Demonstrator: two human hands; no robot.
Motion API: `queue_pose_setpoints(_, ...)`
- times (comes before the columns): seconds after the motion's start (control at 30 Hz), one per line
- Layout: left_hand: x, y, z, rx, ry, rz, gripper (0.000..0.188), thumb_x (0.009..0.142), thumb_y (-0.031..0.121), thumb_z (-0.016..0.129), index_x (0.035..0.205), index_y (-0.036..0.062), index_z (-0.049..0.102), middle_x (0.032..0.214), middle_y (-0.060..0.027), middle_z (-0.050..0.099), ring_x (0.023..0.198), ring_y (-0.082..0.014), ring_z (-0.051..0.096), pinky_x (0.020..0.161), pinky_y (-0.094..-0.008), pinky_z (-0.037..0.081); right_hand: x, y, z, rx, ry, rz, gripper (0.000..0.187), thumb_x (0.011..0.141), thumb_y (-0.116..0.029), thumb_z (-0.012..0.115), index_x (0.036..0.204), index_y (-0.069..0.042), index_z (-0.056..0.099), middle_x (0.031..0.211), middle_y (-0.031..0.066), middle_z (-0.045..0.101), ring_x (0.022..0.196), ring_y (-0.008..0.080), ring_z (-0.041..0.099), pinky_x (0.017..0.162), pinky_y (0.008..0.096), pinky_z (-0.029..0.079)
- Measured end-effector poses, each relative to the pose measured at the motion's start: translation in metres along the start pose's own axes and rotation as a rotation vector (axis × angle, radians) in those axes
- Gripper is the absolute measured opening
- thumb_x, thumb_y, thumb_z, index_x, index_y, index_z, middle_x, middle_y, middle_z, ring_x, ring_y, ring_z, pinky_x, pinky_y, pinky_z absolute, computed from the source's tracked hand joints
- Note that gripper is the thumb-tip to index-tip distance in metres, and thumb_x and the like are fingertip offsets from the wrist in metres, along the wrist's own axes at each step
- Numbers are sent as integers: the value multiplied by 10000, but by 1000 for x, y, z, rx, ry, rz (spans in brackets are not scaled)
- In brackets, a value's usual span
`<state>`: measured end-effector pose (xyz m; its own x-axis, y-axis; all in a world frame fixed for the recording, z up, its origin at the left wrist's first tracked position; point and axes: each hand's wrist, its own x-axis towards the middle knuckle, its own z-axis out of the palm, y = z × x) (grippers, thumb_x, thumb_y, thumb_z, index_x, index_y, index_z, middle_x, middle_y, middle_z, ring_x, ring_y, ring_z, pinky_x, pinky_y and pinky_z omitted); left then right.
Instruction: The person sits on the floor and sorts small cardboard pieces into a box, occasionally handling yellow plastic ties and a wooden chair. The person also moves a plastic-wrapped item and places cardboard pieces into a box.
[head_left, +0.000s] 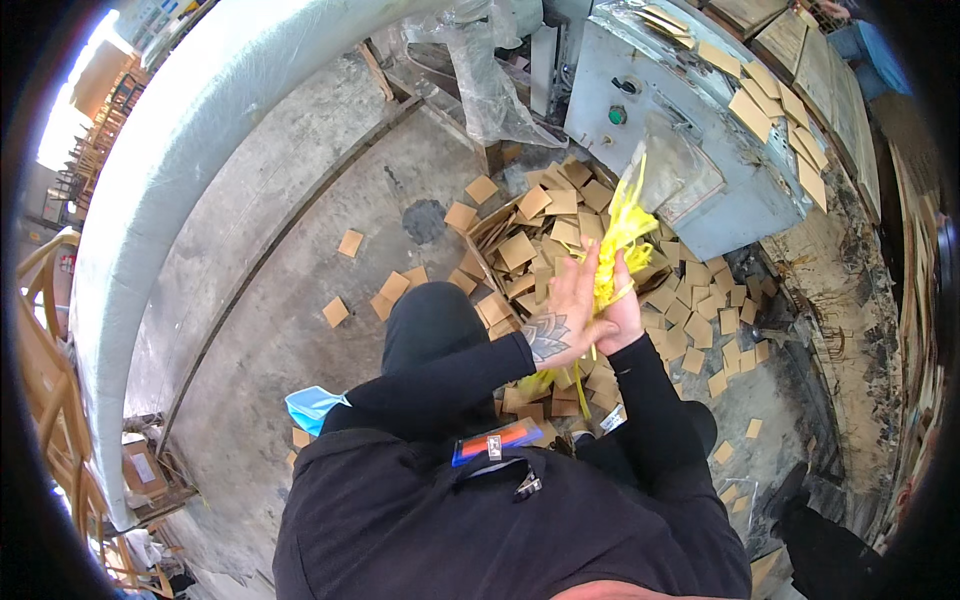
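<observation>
A bundle of thin yellow plastic strips (625, 228) sticks up between my hands, its loose ends also hanging below my wrists. My right hand (622, 308) closes around the bundle, with its fingers partly hidden by the strips. Against the bundle's left side, my left hand (562, 318) lies with its fingers stretched out and its tattooed back showing. Just beyond both hands is an open cardboard box (478, 258), heaped with small square brown cardboard pieces (517, 250).
More squares (698, 330) cover the floor to the right. A grey metal machine housing (640, 130) with a green button stands at the far right. A large pale plastic-wrapped roll (150, 200) curves along the left. A blue face mask (315, 407) hangs by my left arm.
</observation>
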<state>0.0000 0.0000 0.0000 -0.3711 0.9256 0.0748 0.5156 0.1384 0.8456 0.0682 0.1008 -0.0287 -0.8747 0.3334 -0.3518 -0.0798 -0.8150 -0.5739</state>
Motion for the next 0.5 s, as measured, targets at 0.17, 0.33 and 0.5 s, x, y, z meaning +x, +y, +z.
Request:
queue_pose_setpoints(0.17, 41, -87, -68, -162, -2, 212, 820, 836, 126, 602, 1503, 27, 137, 1313, -265, 485, 1081, -360, 573, 923, -410, 466, 19, 5, 11, -250, -158, 265, 551, 995, -399, 469, 1468, -170, 303, 1404, 155, 453, 1226, 275, 502, 1020, 449, 411)
queue_pose_setpoints(0.33, 78, -210, -184, 513, 244, -208, 759, 870, 108, 514, 1492, -21, 100, 1287, -252, 522, 1080, -340, 588, 935, -375, 479, 4, 44, -21, -1379, -25, -118, 549, 915, -58, 520, 1435, -79, 343, 1241, 218, 581, 1170, 293, 574, 980, 374, 453)
queue_pose_setpoints(0.5, 94, -325, -228, 752, 164, -574, 822, 877, 175, 545, 1533, 250, 54, 1412, -215, 437, 1254, -330, 482, 1035, -505, 375, -30, 96, -65, -1624, 290, 94, 547, 856, -145, 623, 1353, -24, 430, 1212, 246, 581, 1098, 377, 581, 950, 415, 461)
